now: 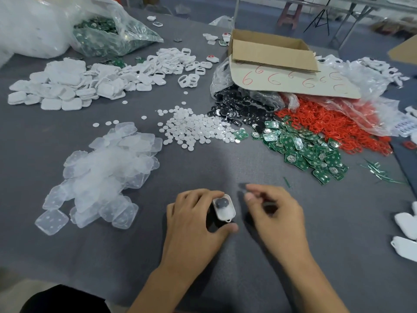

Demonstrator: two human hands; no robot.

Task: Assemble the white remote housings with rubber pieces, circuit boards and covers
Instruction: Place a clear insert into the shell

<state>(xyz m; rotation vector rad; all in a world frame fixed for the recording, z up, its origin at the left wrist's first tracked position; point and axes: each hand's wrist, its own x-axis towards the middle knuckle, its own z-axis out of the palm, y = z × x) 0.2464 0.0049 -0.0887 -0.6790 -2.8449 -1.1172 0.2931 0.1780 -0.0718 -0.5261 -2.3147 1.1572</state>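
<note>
My left hand (195, 214) grips a white remote housing (225, 210) between fingers and thumb, just above the grey table near its front edge. A dark rubber piece (221, 203) sits in the housing's upper opening. My right hand (270, 208) hovers just right of the housing, fingers loosely curled and blurred; whether it holds anything I cannot tell. Green circuit boards (304, 150) lie in a heap at the middle right. White covers (67, 86) are heaped at the far left, white housing frames (173, 64) behind them.
Translucent pads (106, 175) lie piled at the left, small white discs (194, 129) in the middle, black rubber pieces (239, 107) and red rings (327, 125) beyond. A cardboard box (270, 50) stands at the back, plastic bags (108, 30) at back left. Finished white remotes (406, 231) lie at the right edge.
</note>
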